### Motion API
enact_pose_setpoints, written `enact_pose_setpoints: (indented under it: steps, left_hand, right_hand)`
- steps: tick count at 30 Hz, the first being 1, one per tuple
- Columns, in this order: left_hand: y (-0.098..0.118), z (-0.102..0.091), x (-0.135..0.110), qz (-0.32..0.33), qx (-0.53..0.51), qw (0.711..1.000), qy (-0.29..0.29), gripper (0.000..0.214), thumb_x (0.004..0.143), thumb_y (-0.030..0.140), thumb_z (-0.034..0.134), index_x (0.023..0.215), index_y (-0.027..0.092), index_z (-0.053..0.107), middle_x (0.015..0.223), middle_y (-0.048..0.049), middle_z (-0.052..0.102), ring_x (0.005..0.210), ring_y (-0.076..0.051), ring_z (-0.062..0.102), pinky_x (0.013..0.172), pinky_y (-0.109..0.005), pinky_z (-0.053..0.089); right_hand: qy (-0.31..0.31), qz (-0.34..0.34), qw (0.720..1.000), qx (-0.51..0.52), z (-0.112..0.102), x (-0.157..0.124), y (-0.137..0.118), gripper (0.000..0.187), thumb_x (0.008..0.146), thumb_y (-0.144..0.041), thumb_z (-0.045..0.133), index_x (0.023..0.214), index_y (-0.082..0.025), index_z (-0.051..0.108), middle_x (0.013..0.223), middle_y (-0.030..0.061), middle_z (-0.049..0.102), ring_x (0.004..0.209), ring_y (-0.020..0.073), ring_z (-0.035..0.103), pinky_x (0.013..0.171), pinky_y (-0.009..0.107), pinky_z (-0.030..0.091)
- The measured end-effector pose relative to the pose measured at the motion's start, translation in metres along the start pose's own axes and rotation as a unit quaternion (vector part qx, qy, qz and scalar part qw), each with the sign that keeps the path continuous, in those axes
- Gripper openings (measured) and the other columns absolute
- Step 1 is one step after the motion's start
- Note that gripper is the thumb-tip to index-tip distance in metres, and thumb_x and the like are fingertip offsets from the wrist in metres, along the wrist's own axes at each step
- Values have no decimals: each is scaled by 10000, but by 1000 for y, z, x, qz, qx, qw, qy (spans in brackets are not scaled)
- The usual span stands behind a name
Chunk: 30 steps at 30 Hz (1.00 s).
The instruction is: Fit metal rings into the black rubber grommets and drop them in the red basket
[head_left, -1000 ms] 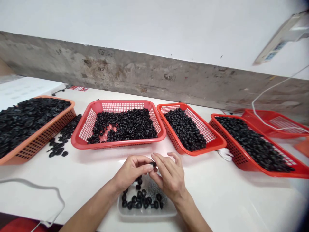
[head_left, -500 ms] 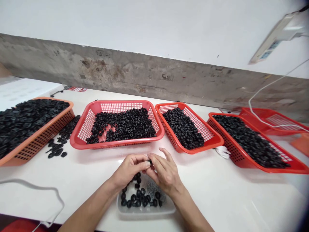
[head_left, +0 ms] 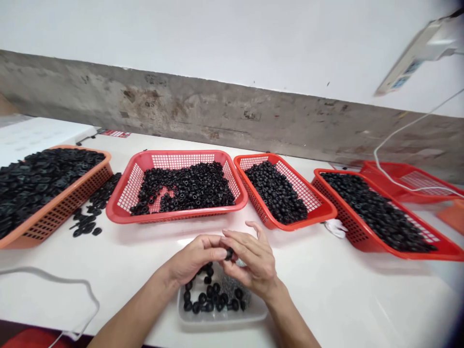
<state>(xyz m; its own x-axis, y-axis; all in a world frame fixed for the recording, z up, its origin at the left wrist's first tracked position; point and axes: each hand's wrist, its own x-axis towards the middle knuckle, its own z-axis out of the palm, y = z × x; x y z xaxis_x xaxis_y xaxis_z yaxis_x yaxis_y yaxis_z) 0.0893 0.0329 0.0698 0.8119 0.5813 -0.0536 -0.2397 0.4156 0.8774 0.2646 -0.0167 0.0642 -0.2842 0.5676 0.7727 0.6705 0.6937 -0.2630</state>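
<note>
A small black rounded part [head_left: 229, 253] is held between my two hands, above a clear plastic tub. My left hand [head_left: 197, 256] is closed on it, the thumb and fingertips pinching its left side. Around its right side curve the fingers and thumb of my right hand [head_left: 252, 258], with the little finger raised. The part's far side is hidden by the fingers. Below them stands the clear tub [head_left: 223, 316], with several round black parts [head_left: 208, 297] loose in it and a heap of tiny grey metal pieces [head_left: 232, 285] on its right side.
Behind my hands stand a red basket [head_left: 177, 220] of small black rings and a narrower red basket [head_left: 319, 215] of black parts. An orange basket [head_left: 54, 212] is at left, with loose black parts [head_left: 87, 224] beside it. Another red basket [head_left: 384, 244] stands right. A white cable [head_left: 87, 290] lies front left.
The fingers of my right hand have spread and shifted slightly right, so more of the black part shows. My left hand keeps its pinch. The baskets and tub stay in place.
</note>
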Motion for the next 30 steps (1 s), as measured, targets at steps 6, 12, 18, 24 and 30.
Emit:
enact_pose_setpoints:
  steps: [6, 12, 18, 24, 30]
  left_hand:
    - [-2, 3, 1, 16, 29, 999, 18, 332, 827, 409, 709, 1043, 158, 743, 950, -82, 700, 888, -188, 600, 823, -282, 446]
    - [-2, 2, 0, 6, 48, 997, 67, 224, 818, 344, 698, 846, 133, 766, 775, -47, 678, 736, -145, 562, 725, -247, 420]
    - [-3, 1, 0, 1, 68, 991, 112, 238, 789, 369, 725, 717, 142, 724, 682, -20, 675, 630, -109, 522, 620, -216, 380]
    - [-6, 1, 0, -19, 101, 989, 110, 265, 828, 397, 699, 818, 134, 736, 671, -27, 689, 594, -106, 541, 598, -217, 374]
    - [-6, 3, 0, -10, 118, 986, 116, 265, 840, 395, 688, 828, 134, 731, 688, -28, 683, 618, -112, 534, 624, -223, 389]
  right_hand:
    - [1, 1, 1000, -27, -2, 2, 0, 376, 890, -228, 628, 1263, -211, 590, 1132, 93, 739, 987, 202, 714, 1114, 494, 305]
    - [-26, 14, 1000, 0, -2, 1, 1, 419, 903, -241, 627, 1318, -232, 569, 1186, 101, 717, 1032, 203, 699, 1105, 490, 327]
    - [-66, 156, 967, 192, -14, 5, 5, 300, 930, -270, 621, 1227, -251, 653, 1222, 104, 698, 1142, 242, 651, 979, 438, 510]
    - [-88, 252, 922, 281, -16, 5, 4, 144, 957, -235, 583, 1020, -210, 710, 1213, 111, 690, 1090, 219, 679, 935, 361, 561]
    - [-98, 239, 925, 279, -17, 7, 5, 186, 985, -263, 533, 1019, -203, 706, 1191, 118, 694, 1028, 207, 699, 843, 328, 593]
